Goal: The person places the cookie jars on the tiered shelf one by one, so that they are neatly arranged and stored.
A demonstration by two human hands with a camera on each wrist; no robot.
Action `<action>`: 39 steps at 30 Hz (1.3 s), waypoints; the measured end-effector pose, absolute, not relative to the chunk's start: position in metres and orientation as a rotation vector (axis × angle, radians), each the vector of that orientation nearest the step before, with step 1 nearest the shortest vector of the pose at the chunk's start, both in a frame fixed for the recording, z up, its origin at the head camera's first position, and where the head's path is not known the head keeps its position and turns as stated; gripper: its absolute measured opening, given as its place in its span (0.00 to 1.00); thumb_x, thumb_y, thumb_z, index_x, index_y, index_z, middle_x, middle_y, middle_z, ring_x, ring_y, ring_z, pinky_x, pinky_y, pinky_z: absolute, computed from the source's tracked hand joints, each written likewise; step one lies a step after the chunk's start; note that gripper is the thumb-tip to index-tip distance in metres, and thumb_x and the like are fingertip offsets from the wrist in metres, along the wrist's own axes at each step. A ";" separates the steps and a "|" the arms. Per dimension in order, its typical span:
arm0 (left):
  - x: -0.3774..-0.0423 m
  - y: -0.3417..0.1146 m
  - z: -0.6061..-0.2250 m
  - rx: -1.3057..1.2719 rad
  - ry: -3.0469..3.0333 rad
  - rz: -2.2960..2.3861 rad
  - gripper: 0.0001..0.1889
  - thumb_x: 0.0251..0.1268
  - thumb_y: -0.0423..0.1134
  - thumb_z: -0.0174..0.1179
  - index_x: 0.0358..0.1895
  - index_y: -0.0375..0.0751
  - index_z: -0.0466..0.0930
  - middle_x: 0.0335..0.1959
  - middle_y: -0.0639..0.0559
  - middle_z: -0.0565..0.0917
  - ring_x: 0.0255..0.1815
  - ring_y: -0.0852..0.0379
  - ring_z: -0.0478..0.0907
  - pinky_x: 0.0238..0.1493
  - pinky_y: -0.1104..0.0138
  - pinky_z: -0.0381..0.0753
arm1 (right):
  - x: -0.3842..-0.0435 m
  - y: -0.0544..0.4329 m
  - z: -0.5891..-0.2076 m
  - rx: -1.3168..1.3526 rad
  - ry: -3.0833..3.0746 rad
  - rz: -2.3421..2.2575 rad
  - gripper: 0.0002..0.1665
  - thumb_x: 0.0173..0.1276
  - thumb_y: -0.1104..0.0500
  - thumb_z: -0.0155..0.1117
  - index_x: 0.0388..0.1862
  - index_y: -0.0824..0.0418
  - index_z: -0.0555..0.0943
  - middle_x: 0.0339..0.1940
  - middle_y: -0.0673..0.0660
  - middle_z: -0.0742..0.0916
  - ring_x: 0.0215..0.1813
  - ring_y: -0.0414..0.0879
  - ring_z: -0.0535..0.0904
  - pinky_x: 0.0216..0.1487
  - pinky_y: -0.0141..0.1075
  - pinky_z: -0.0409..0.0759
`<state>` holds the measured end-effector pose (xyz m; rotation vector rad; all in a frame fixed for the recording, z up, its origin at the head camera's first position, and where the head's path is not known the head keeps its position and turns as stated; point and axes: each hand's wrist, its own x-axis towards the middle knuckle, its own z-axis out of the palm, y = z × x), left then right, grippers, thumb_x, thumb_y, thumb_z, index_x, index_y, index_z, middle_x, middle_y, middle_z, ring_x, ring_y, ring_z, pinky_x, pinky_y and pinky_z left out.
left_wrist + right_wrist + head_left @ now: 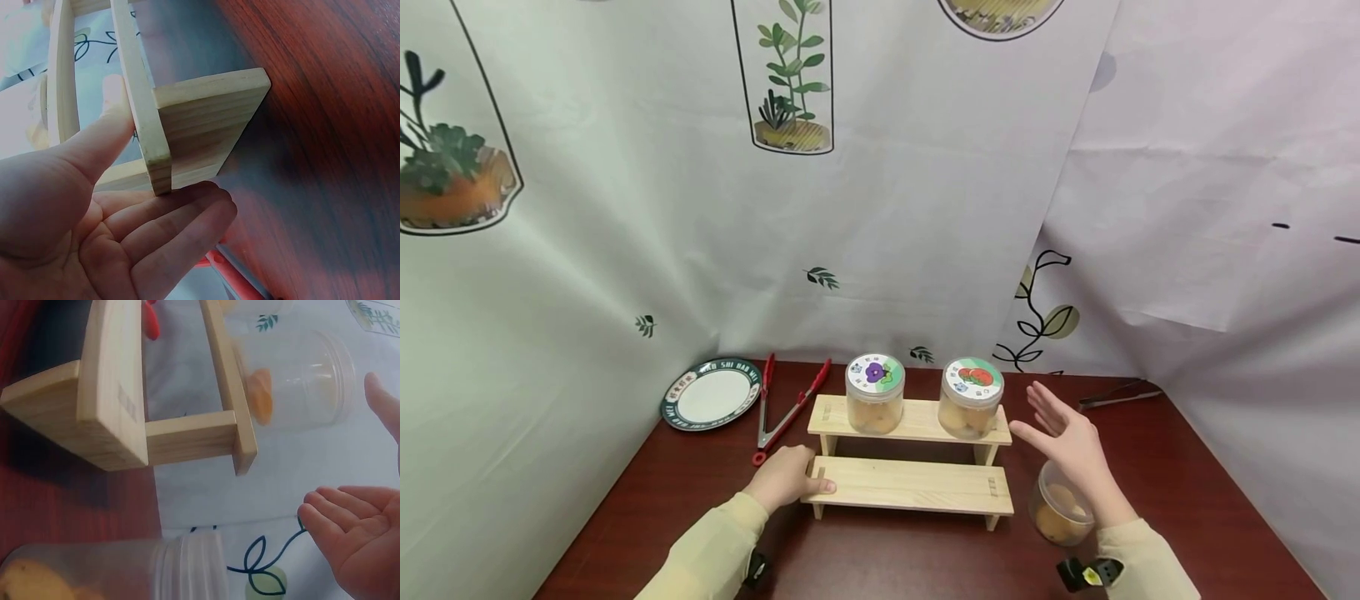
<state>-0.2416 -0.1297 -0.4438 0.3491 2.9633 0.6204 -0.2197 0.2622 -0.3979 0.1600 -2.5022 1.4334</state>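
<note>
A two-tier wooden display stand (917, 483) stands on the table. My left hand (786, 477) grips the left end of its lower board, thumb laid on top and fingers at the end edge (161, 172). On the upper tier sit two clear jars with food inside: one with a purple-flower lid (875, 396), the other with a red-tomato lid (971, 400). My right hand (1070, 437), fingers straight and thumb spread, hovers just right of the tomato-lid jar (294, 381), apart from it. A third jar (1056, 512) with round pieces stands on the table below my right forearm, partly hidden.
A green-rimmed plate (679, 414) leans at the back left. Red-handled tongs (784, 422) lie beside it, left of the stand. A thin metal utensil (1120, 398) lies at the back right. Printed cloth (880, 225) hangs around the dark red table (880, 554).
</note>
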 end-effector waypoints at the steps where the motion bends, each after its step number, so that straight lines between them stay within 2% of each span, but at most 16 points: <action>1: -0.242 -0.130 -0.443 0.353 2.967 0.616 0.21 0.46 0.52 0.73 0.26 0.35 0.78 0.15 0.53 0.70 0.19 0.58 0.64 0.23 0.66 0.62 | -0.219 0.263 -0.398 0.164 -2.498 1.431 0.47 0.59 0.51 0.71 0.73 0.60 0.60 0.67 0.61 0.73 0.66 0.55 0.69 0.52 0.20 0.69; 5: -0.242 -0.130 -0.443 0.350 2.968 0.614 0.22 0.46 0.52 0.73 0.26 0.35 0.78 0.15 0.53 0.70 0.19 0.58 0.64 0.23 0.66 0.62 | -0.214 0.269 -0.401 0.169 -2.488 1.428 0.46 0.60 0.52 0.71 0.73 0.60 0.60 0.67 0.62 0.73 0.65 0.50 0.70 0.52 0.19 0.69; 10: -0.241 -0.130 -0.443 0.346 2.966 0.600 0.22 0.46 0.52 0.73 0.28 0.34 0.79 0.15 0.53 0.71 0.20 0.57 0.65 0.24 0.65 0.63 | -0.208 0.276 -0.407 0.155 -2.477 1.438 0.45 0.60 0.53 0.70 0.73 0.59 0.60 0.67 0.63 0.72 0.60 0.25 0.70 0.52 0.19 0.69; 13: -0.241 -0.130 -0.444 0.346 2.966 0.591 0.23 0.46 0.52 0.73 0.29 0.34 0.80 0.16 0.52 0.71 0.20 0.57 0.66 0.24 0.65 0.64 | -0.204 0.281 -0.412 0.150 -2.462 1.450 0.45 0.61 0.54 0.70 0.73 0.60 0.60 0.67 0.65 0.72 0.56 0.18 0.68 0.52 0.19 0.69; 18: -0.241 -0.130 -0.443 0.345 2.969 0.586 0.23 0.46 0.53 0.73 0.28 0.34 0.80 0.15 0.52 0.71 0.20 0.57 0.66 0.24 0.65 0.63 | -0.199 0.288 -0.419 0.146 -2.435 1.462 0.44 0.61 0.57 0.70 0.72 0.63 0.61 0.66 0.67 0.72 0.56 0.18 0.69 0.52 0.21 0.71; 23: -0.242 -0.130 -0.444 0.342 2.975 0.577 0.23 0.46 0.53 0.73 0.29 0.34 0.80 0.15 0.52 0.71 0.20 0.57 0.66 0.25 0.65 0.63 | -0.194 0.295 -0.424 0.153 -2.403 1.475 0.44 0.60 0.59 0.70 0.72 0.63 0.61 0.66 0.63 0.73 0.56 0.19 0.69 0.51 0.20 0.70; 28: -0.242 -0.131 -0.445 0.344 2.977 0.582 0.23 0.46 0.53 0.73 0.28 0.34 0.79 0.15 0.52 0.70 0.20 0.57 0.66 0.24 0.65 0.63 | -0.189 0.301 -0.429 0.171 -2.373 1.511 0.44 0.60 0.62 0.70 0.72 0.65 0.60 0.62 0.39 0.74 0.56 0.19 0.70 0.50 0.19 0.71; 30: -0.242 -0.130 -0.445 0.347 2.977 0.585 0.22 0.46 0.53 0.73 0.27 0.35 0.79 0.15 0.52 0.70 0.20 0.57 0.66 0.24 0.65 0.63 | -0.186 0.303 -0.430 0.165 -2.382 1.502 0.44 0.60 0.62 0.69 0.72 0.65 0.60 0.60 0.34 0.73 0.56 0.19 0.69 0.51 0.19 0.71; 34: -0.242 -0.130 -0.444 0.348 2.973 0.592 0.22 0.46 0.52 0.73 0.26 0.35 0.78 0.15 0.52 0.70 0.19 0.57 0.65 0.24 0.66 0.62 | -0.182 0.308 -0.434 0.138 -2.397 1.453 0.44 0.61 0.61 0.69 0.72 0.64 0.60 0.65 0.44 0.74 0.56 0.18 0.69 0.51 0.19 0.70; 36: -0.241 -0.130 -0.444 0.346 2.971 0.595 0.22 0.46 0.52 0.73 0.26 0.36 0.78 0.15 0.52 0.70 0.19 0.57 0.65 0.23 0.66 0.62 | -0.180 0.310 -0.435 0.127 -2.384 1.446 0.44 0.60 0.62 0.69 0.72 0.65 0.60 0.64 0.44 0.74 0.56 0.18 0.69 0.51 0.18 0.69; 39: -0.241 -0.130 -0.443 0.343 2.968 0.600 0.21 0.46 0.52 0.73 0.25 0.36 0.77 0.15 0.53 0.70 0.19 0.58 0.65 0.23 0.66 0.62 | -0.178 0.312 -0.436 0.113 -2.344 1.456 0.43 0.60 0.64 0.69 0.71 0.66 0.60 0.61 0.37 0.75 0.56 0.19 0.70 0.51 0.19 0.69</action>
